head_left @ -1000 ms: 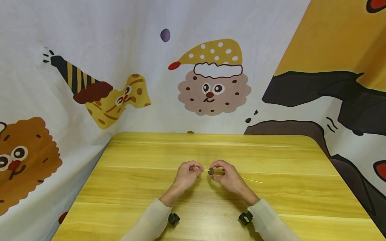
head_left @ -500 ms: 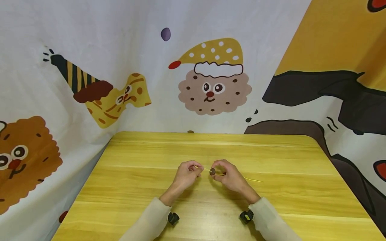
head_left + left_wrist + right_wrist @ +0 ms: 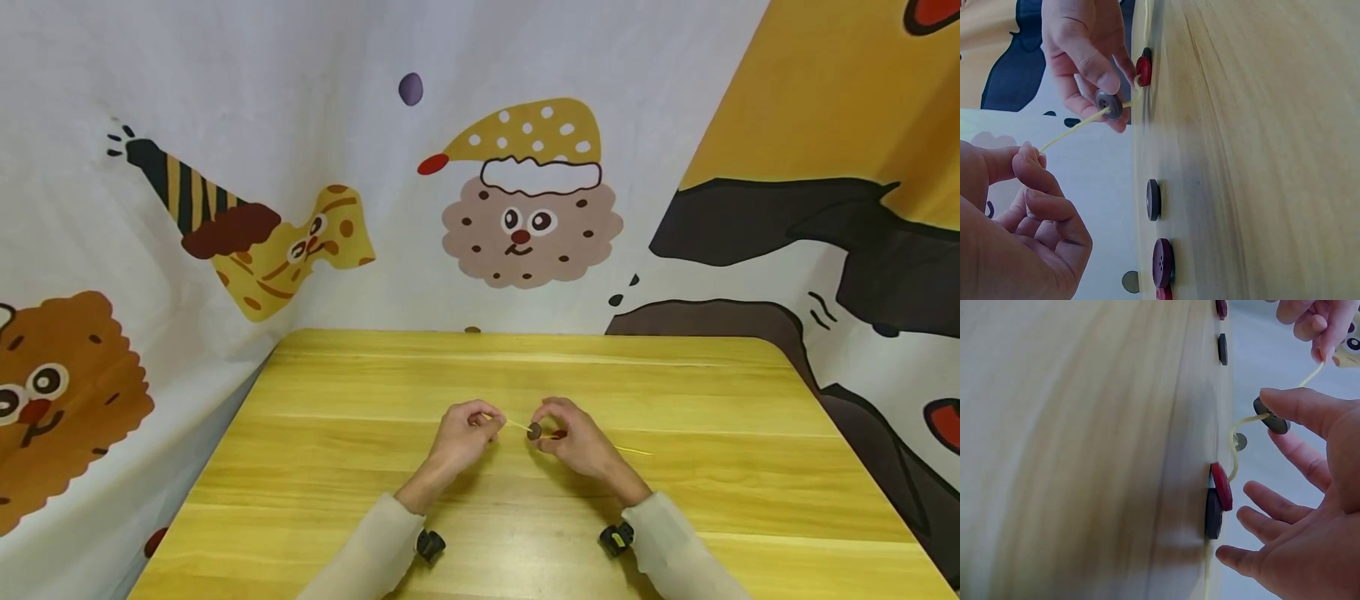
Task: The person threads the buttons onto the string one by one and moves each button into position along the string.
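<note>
A dark brown button (image 3: 534,431) is pinched at its edge between the thumb and index finger of my right hand (image 3: 576,437). Through it runs a yellow string (image 3: 1075,128), whose near end my left hand (image 3: 467,435) pinches between thumb and index fingertip. The string is taut between my left fingers and the button. On the other side it curves down loosely to a red button (image 3: 1221,486), which leans against a black button (image 3: 1213,514) on the table. Both of these are strung too, and the tail of the string lies on the wood beyond my right hand.
Near my left hand, a dark grey button (image 3: 1153,200) and a maroon button (image 3: 1162,262) stand out on the wooden table (image 3: 375,517), with part of a red button (image 3: 1164,293) behind. A cartoon-printed cloth (image 3: 360,108) hangs at the table's far edge.
My right hand has slid the button slightly rightward, away from my left hand. More string shows between the left fingertips and the button. My left hand has stayed nearly still.
</note>
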The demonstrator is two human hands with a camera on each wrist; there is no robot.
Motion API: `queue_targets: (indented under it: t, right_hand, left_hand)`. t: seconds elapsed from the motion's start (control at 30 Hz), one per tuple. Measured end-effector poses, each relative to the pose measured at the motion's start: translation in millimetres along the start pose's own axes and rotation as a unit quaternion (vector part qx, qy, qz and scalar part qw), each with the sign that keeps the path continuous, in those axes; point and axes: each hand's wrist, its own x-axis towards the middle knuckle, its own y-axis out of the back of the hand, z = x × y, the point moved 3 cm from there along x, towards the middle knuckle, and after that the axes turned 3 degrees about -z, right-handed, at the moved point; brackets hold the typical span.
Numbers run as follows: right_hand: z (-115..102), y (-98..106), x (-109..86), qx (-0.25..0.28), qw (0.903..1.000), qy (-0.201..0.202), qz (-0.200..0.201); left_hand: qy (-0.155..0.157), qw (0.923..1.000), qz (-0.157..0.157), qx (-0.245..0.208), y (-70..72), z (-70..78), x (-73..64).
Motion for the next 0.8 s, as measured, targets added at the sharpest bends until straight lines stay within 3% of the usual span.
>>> queue_targets:
  t: [0.2,0.53,0.8]
  right_hand:
    - [4,2,-0.5,0.001,1.0,0.001,-0.006]
    - [11,6,-2.0,-0.043,0.9988,-0.017,-0.016]
    - [12,8,-2.4,-0.041,0.9982,-0.024,-0.037]
  left_hand:
    - [0.0,1.0,0.003,0.003,0.0,-1.2,0.7]
    - [-0.006,1.0,-0.001,0.0,1.3,-1.5,0.9]
    - [-0.006,1.0,-0.006,0.0,1.4,-1.8,1.1]
